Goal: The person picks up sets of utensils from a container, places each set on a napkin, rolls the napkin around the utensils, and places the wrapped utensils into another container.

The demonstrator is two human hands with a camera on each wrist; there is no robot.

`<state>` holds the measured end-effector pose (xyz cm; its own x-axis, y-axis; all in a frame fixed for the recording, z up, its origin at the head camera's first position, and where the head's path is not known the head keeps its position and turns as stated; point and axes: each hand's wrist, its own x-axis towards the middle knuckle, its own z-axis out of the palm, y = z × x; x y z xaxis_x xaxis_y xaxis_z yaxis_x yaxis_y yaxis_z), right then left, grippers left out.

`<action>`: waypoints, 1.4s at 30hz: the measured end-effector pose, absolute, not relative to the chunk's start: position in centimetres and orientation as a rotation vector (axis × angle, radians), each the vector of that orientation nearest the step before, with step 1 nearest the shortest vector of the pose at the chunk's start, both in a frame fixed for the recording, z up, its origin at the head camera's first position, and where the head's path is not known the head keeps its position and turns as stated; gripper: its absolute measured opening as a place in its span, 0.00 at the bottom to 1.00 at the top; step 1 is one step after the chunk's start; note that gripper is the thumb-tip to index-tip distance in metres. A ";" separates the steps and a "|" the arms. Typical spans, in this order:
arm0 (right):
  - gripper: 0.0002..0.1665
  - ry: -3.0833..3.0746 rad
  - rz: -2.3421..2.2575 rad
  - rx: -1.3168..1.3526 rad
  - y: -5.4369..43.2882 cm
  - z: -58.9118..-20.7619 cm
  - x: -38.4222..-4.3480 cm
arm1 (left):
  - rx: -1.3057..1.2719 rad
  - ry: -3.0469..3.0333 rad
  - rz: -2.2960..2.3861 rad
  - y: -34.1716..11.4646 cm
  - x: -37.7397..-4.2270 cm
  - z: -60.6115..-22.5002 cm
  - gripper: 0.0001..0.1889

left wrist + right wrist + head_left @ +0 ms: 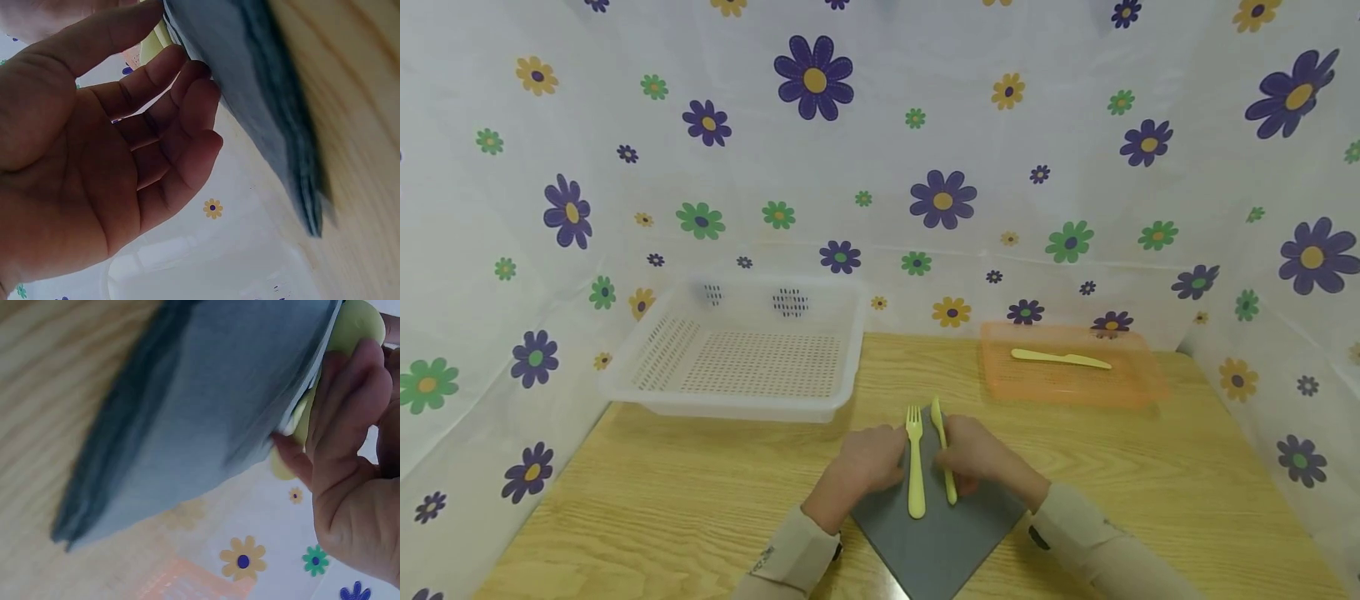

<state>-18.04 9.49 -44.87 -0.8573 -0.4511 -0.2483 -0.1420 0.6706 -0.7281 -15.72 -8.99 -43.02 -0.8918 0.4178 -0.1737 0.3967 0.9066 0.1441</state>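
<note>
A dark grey folded cloth napkin [943, 542] lies cornerwise on the table, its layered edge showing in both wrist views. On it rest a yellow fork [915, 467], tines away from me, and a yellow spoon [938, 417] to its right, slightly slanted. My left hand [872, 458] is at the napkin's left edge beside the fork; in the left wrist view its fingers are loosely bent, with fingertips by the cloth. With the right hand [977, 450] I hold the spoon's handle, fingers partly hiding it. In the right wrist view, yellow plastic [356, 328] shows between fingers and napkin.
At the back left stands a white perforated basket [842, 408]. A shallow orange tray [1067, 392] at the back right holds a yellow knife [1060, 358]. Flower-printed white sheeting [880, 150] surrounds the wooden table [662, 500] at the back and sides.
</note>
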 end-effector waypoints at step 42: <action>0.20 2.461 -1.029 -0.507 8.4 -45.3 -17.0 | 0.644 2.854 0.133 -8.8 -15.5 -43.1 0.11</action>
<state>-17.03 8.38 -45.31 -0.8439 -0.4802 -0.2394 -0.1669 0.6589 -0.7335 -15.48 -8.81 -43.09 -0.8818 0.4332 -0.1865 0.4140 0.9004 0.1341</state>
